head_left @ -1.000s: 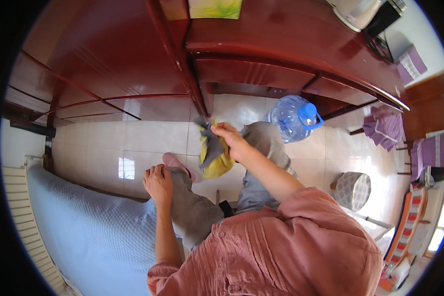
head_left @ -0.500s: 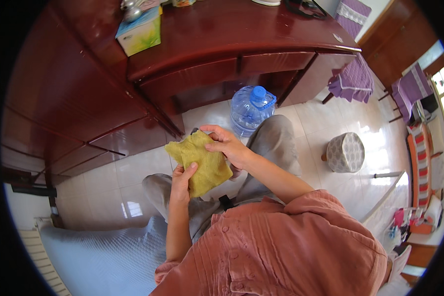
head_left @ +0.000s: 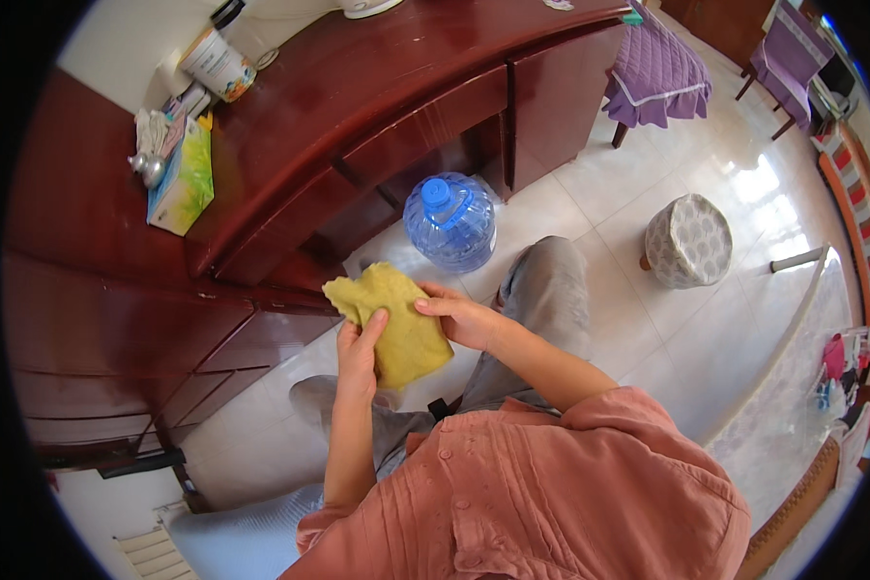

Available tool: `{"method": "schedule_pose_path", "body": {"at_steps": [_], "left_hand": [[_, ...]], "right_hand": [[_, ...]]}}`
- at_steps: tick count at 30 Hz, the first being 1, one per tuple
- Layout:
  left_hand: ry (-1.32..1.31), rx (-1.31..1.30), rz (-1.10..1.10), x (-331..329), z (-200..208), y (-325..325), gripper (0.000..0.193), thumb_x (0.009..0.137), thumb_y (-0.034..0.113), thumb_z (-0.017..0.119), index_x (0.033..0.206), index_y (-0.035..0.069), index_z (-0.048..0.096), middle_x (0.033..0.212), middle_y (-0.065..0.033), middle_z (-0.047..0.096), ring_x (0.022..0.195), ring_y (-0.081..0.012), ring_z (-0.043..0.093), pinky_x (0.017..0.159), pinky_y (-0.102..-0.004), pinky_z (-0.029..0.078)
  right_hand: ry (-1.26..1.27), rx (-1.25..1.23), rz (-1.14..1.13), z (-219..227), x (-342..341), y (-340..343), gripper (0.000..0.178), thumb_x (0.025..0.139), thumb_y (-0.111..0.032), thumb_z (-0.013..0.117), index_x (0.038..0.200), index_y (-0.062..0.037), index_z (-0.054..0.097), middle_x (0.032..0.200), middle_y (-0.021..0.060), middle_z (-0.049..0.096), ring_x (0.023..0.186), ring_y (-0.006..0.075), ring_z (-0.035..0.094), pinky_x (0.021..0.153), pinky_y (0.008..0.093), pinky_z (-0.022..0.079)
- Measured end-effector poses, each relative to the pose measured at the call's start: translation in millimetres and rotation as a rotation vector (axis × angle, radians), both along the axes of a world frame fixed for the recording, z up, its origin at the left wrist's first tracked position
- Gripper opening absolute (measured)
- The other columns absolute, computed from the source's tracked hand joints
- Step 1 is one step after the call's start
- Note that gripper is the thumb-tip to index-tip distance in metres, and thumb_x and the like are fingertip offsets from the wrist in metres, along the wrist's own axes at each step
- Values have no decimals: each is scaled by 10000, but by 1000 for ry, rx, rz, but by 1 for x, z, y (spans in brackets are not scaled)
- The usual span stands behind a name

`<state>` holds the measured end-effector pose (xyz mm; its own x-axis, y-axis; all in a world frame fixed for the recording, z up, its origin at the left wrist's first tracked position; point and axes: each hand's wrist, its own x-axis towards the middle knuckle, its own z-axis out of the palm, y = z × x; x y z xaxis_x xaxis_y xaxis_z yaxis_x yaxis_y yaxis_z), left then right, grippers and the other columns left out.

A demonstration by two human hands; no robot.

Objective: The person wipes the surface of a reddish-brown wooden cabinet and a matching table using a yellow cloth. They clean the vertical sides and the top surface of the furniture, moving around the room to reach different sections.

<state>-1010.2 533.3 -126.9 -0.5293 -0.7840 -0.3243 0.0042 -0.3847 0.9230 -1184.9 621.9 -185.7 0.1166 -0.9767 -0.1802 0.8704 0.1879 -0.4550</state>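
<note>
A yellow cloth [head_left: 408, 338] with a ragged upper left corner is stretched between my hands, above my lap. My left hand [head_left: 358, 356] grips its left side, the thumb lying on top and the fingers hidden underneath. On the right edge, my right hand [head_left: 461, 316] pinches the cloth with its thumb on the upper face; the other fingers are partly behind it. Just beyond the cloth a large clear-blue water jug [head_left: 462, 237] with a blue cap and handle stands upright on the floor, apart from both hands.
A dark red desk [head_left: 377, 82] with cabinets runs across the front and left. On it are a green tissue box [head_left: 186, 179] and a white canister [head_left: 219, 66]. To the right are a patterned stool [head_left: 691, 242], a purple-covered chair [head_left: 655, 68] and a pale table [head_left: 783, 358].
The view has turned, so the desk and jug appear shifted left. My right fingers sit lower along the cloth's edge, and the dark bit at its top no longer shows.
</note>
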Motion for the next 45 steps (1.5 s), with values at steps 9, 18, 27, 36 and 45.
{"method": "schedule_pose_path", "body": {"at_steps": [9,18,27,36,45], "left_hand": [[-410,-509,-169,-59,-17,-8,362,968,138,684,1298,18,598,1223,-104,617,1089,-167,602,916,-295,490],[-418,-1466,-85,-145,120,-123,240,997,37,585,1230,19,637,1214,-102,646,1083,-215,606,935,-328,479],[-858,-1624,-233,-197,84,-269,540,1081,459,408,1485,112,503,1528,-133,474,1419,-330,427,1158,-468,332],[-898,-1624,-249,-187,84,-269,538,1076,446,421,1459,83,527,1512,-126,494,1399,-327,450,1147,-461,343],[-913,-1627,-212,-192,90,-258,514,1072,431,443,1434,80,545,1487,-115,515,1364,-327,487,1117,-457,383]], "right_hand": [[-196,54,-295,-54,-52,12,490,953,-221,728,1387,-75,553,1322,77,660,1217,222,638,1042,411,518],[72,236,-1008,-21,-178,-8,457,950,-148,648,1381,-49,531,1327,112,624,1217,269,607,1050,426,491],[910,297,-1637,35,-286,-140,344,861,-117,647,1173,20,601,1219,218,500,1158,376,505,1041,424,409],[1893,-214,-1281,8,-158,-159,346,727,-1,687,1034,-153,734,1187,89,595,1146,326,568,900,411,521],[1446,418,-1864,47,-366,-94,336,777,87,628,1078,-53,679,1149,149,557,1074,351,559,968,416,452]]}}
